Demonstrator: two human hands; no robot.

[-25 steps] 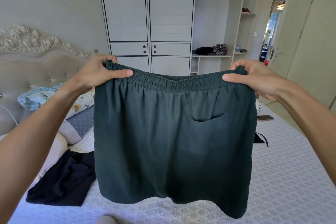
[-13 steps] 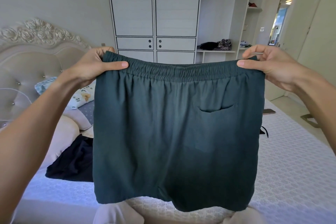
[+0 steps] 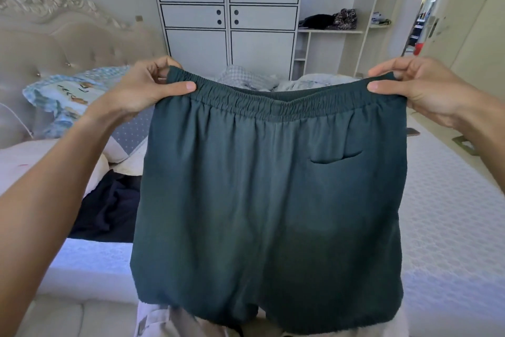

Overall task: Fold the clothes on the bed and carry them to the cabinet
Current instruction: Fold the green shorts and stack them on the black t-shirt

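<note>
Dark green shorts (image 3: 267, 213) with an elastic waistband and one back pocket hang spread out in the air in front of me, above the bed (image 3: 451, 227). My left hand (image 3: 142, 90) pinches the waistband's left corner between thumb and fingers. My right hand (image 3: 415, 90) pinches the right corner the same way. A dark navy garment (image 3: 109, 208) lies crumpled on the bed at the left, partly hidden by the shorts. The white cabinet (image 3: 226, 8) stands against the far wall, with an open shelf (image 3: 330, 31) to its right holding dark and patterned clothes.
A padded headboard (image 3: 54, 44) and patterned pillows (image 3: 68, 101) are at the left. Rumpled light bedding (image 3: 246, 79) lies beyond the waistband. A phone (image 3: 412, 133) rests on the bed's right edge. An open doorway (image 3: 426, 14) is at the far right.
The view has tilted down and moved back from the bed; the shorts stay stretched between both hands, held slightly lower against the cabinet. Both grips are unchanged.
</note>
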